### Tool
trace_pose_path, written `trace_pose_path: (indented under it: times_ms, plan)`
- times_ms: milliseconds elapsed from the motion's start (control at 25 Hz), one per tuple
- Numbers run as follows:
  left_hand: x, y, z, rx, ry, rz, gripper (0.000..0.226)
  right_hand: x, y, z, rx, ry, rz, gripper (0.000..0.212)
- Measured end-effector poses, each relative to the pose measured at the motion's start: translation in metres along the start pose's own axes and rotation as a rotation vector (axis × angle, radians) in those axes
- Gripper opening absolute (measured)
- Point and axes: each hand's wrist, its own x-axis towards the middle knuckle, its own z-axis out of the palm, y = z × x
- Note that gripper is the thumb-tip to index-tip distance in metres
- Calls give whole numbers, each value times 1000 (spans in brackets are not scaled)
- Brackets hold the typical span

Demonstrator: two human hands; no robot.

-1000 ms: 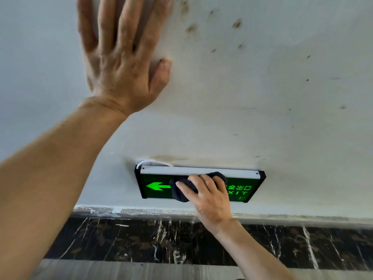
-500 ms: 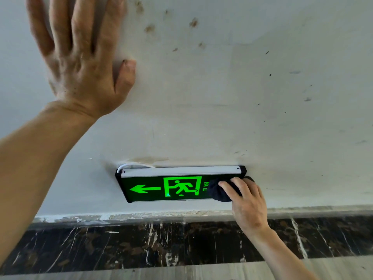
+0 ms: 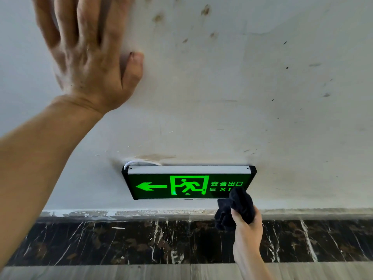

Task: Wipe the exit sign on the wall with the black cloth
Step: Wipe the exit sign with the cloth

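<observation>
The exit sign (image 3: 181,183) is a black box with a silver top edge, low on the white wall, glowing green with an arrow, a running figure and the word EXIT. My right hand (image 3: 247,225) is below its lower right corner, shut on the bunched black cloth (image 3: 236,207). The cloth's top covers the last letter of EXIT. My left hand (image 3: 88,53) is flat on the wall above and to the left, fingers spread, holding nothing.
The white wall (image 3: 242,98) carries brown stains and small dark specks. A white cable (image 3: 139,163) loops out behind the sign's top left. Below runs a dark marble skirting (image 3: 121,241), then grey floor (image 3: 121,272).
My right hand wiped the cloth rightward across the sign's face, then dropped off its lower right corner. The running figure and text are now uncovered. My left hand stays on the wall.
</observation>
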Motion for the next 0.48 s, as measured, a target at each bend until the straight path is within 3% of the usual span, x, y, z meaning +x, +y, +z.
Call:
trace_pose_path:
  times_ms: [160,480]
  plan:
    - [4,-1,-2,-20,-17,-6,52,-2,-7,19,96,99,-27,45]
    - [5,3,-5,41,-10,18,44,-21,7,70,80,46,-95,50]
